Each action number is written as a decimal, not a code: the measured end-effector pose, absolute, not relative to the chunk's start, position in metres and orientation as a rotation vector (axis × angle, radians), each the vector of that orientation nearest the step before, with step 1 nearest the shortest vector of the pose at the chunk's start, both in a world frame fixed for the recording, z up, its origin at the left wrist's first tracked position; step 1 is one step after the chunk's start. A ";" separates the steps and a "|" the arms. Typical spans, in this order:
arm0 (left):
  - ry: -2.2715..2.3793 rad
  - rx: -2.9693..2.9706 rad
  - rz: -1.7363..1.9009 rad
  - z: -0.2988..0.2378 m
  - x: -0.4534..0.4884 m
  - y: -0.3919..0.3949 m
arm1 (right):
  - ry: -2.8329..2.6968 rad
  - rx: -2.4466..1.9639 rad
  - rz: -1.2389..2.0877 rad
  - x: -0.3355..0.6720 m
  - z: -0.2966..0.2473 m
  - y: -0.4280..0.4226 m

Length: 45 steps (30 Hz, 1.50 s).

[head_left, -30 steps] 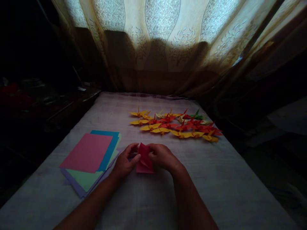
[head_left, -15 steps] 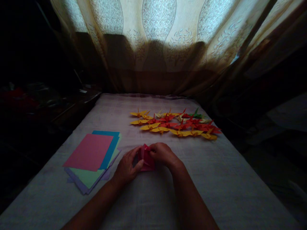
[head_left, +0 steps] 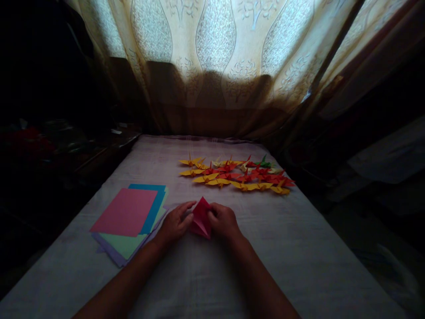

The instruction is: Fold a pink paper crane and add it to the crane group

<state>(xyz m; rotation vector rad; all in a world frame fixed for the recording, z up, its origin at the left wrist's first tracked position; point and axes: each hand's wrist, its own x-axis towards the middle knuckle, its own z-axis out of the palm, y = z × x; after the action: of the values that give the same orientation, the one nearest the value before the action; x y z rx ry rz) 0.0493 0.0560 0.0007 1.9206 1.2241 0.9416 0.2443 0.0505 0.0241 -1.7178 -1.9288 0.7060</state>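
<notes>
A folded red origami paper (head_left: 202, 217) is between my hands over the cloth, its pointed corner turned away from me. My right hand (head_left: 224, 219) pinches its right edge between thumb and curled fingers. At the paper's left side is my left hand (head_left: 175, 221), thumb and fingers apart; whether the thumb tip touches the paper I cannot tell. Left of that hand lies a loose stack of square sheets, with a pink sheet (head_left: 126, 212) on top, then a blue sheet (head_left: 154, 215), a pale green sheet (head_left: 122, 246) and purple sheets (head_left: 108, 250).
Beyond my hands, several folded paper cranes stand in rows: yellow cranes (head_left: 206, 178), red cranes (head_left: 247, 177), cream ones and a green crane (head_left: 264, 162). A pale checked cloth (head_left: 212, 279) covers the surface. Patterned curtains (head_left: 215, 88) hang behind; dark clutter (head_left: 59, 137) lies off to the left.
The red paper has been turned, so a pointed corner now faces away. My left fingers have loosened from it, and my right hand has shifted to its right edge. The view has tilted up slightly.
</notes>
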 end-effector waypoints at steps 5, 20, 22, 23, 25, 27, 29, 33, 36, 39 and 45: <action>1.316 1.927 1.026 0.003 0.053 0.056 | -1.829 -1.843 0.600 0.238 0.023 0.033; 1.309 2.059 0.944 -0.015 0.058 0.033 | -1.848 -1.693 0.508 0.241 0.012 0.024; 1.297 2.082 0.923 -0.014 0.060 0.035 | -1.837 -1.620 0.517 0.243 0.009 0.026; 1.289 2.091 0.915 -0.014 0.062 0.036 | -1.836 -1.581 0.516 0.244 0.008 0.027; 1.265 2.096 0.899 -0.012 0.064 0.038 | -1.828 -1.535 0.509 0.245 0.005 0.030; 1.248 2.089 0.886 -0.010 0.066 0.040 | -1.793 -1.553 0.524 0.245 0.003 0.033; 1.245 2.070 0.875 -0.009 0.066 0.042 | -1.752 -1.613 0.566 0.243 0.004 0.036; 1.242 2.019 0.862 -0.008 0.066 0.045 | -1.707 -1.788 0.627 0.237 0.012 0.042; 1.242 1.990 0.889 -0.007 0.066 0.045 | -1.701 -1.889 0.624 0.232 0.018 0.046; 1.257 1.955 0.926 -0.006 0.066 0.044 | -1.699 -1.940 0.601 0.226 0.022 0.049; 1.299 1.958 0.918 -0.009 0.067 0.046 | -1.710 -2.075 0.521 0.215 0.025 0.054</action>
<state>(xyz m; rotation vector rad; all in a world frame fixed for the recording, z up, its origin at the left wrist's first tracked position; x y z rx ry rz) 0.0667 0.0460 -0.0095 1.9576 1.2993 0.9178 0.2154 0.0545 0.0246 -2.0745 -1.7101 0.5211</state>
